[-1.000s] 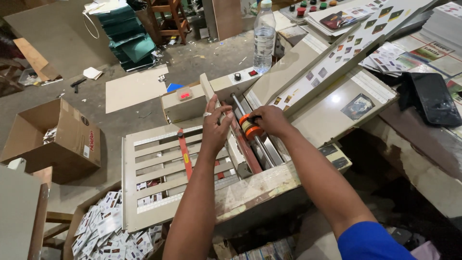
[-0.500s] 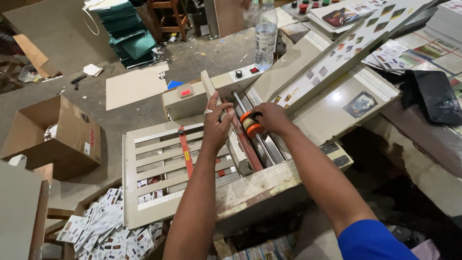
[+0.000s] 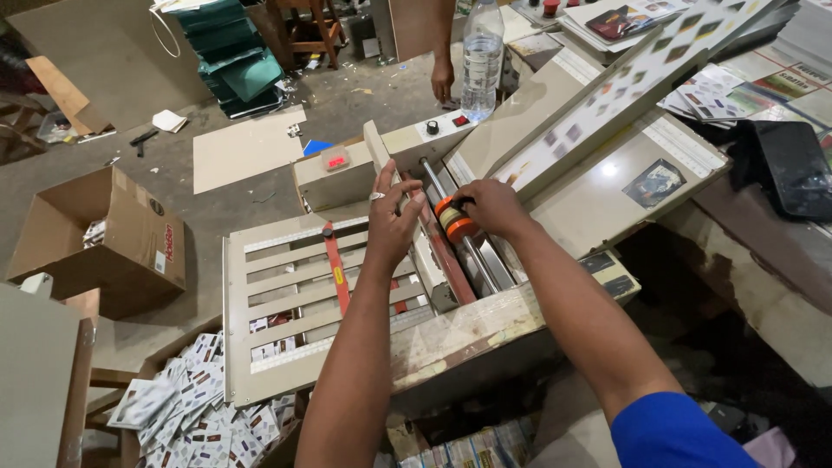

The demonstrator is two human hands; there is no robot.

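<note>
**Both hands on the cutter's rollers**

Right now I have my left hand laid flat against the beige guide plate of the card-cutting machine, fingers pressed together and pointing up the plate, nothing pinched in them. My right hand is curled around the orange roller ring on the steel shaft; its fingers wrap the ring, though I cannot tell how tight the hold is.

By my reading the adjustment is mid-way: the ring sits near the upper end of the shaft, just beside the guide plate. A printed sheet rests on the raised feed tray, not yet drawn between the rollers. Cut cards lie heaped in a box under the slatted output rack, so some cutting looks already done.

Around me: a water bottle stands behind the control panel, near its red switch and black knob. Another person's hand hangs just beside the bottle, well apart from mine. An open cardboard box sits on the floor to the left, and a dark pouch lies on the worktop at right. Nothing I can see blocks the shaft except the guide plate close against my left palm.
</note>
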